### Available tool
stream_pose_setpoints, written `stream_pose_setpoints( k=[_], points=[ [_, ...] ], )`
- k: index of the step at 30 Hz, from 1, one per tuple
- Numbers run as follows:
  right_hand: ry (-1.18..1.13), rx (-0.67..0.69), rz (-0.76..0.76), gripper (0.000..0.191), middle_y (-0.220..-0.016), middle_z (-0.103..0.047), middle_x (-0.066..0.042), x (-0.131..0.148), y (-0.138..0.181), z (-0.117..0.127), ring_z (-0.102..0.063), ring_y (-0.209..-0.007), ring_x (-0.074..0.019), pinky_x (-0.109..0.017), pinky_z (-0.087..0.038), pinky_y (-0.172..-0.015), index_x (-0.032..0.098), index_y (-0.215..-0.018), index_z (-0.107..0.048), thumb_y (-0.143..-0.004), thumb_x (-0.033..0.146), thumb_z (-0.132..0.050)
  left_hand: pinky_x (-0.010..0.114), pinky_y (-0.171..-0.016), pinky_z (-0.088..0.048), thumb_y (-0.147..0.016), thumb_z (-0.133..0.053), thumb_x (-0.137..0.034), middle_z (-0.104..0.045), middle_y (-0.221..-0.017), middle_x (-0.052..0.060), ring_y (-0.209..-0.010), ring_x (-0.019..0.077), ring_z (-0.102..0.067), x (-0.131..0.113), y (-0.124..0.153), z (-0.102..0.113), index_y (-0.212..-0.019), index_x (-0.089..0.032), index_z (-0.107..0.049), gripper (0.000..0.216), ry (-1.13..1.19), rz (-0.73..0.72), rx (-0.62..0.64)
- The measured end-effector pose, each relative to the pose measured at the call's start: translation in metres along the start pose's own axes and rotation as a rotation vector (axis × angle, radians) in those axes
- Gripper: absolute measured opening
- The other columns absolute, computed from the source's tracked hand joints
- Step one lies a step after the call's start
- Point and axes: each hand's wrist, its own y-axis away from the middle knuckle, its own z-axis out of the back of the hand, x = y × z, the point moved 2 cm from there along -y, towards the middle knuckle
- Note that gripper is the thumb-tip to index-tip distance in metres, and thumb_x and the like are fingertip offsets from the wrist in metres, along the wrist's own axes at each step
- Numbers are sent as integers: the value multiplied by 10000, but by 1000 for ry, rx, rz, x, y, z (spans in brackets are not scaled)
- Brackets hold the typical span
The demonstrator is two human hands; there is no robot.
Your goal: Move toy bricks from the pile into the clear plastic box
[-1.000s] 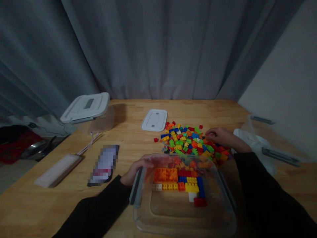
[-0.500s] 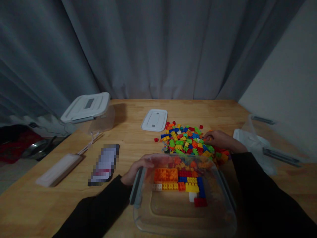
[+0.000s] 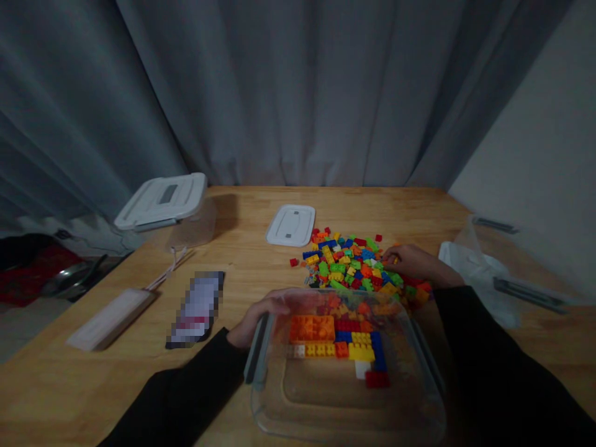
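Observation:
A clear plastic box (image 3: 326, 397) with grey side latches is close in front of me. My left hand (image 3: 261, 313) is closed over its far left corner, fingers over the rim. In the box lie several toy building bricks, among them a large orange brick (image 3: 311, 329), a yellow brick (image 3: 361, 352) and a dark red brick (image 3: 377, 379). Beyond the box spreads a pile of mixed toy building bricks (image 3: 347, 261). At the pile's right edge is my right hand (image 3: 404, 259), its fingers curled and pinched together; what lies between them is too small to make out.
A white lid (image 3: 291, 225) lies behind the pile. On the left are a lidded clear box (image 3: 195, 223), a power strip (image 3: 112, 320) with its cord, and a phone (image 3: 198, 307). Another clear box (image 3: 488, 273) holding something white stands at the right.

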Motion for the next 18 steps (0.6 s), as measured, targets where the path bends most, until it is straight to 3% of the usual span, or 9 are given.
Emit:
stream_pose_setpoints(
  k=[7,18],
  points=[
    [16,20,-61,265,-1013,-807,-91,1,1,2,-729,-891,-243,-310,-516,-770,198,-972,-785,-873,377,-614,551,-1199,-305,-671,-507,-203,-753,-1289,141,-1379,395,-547,-1,0,-3,-1193,-110,-770,592,24,4,-6],
    [-25,-54,-95,294,-989,-799,-90,14,14,25,-726,-867,-238,-302,-507,-758,182,-1009,-792,-852,342,-602,537,-1181,-332,-677,-508,-209,-760,-1267,140,-1373,391,-551,-3,-1,-5,-1177,-110,-774,574,11,-12,12]
  ],
)
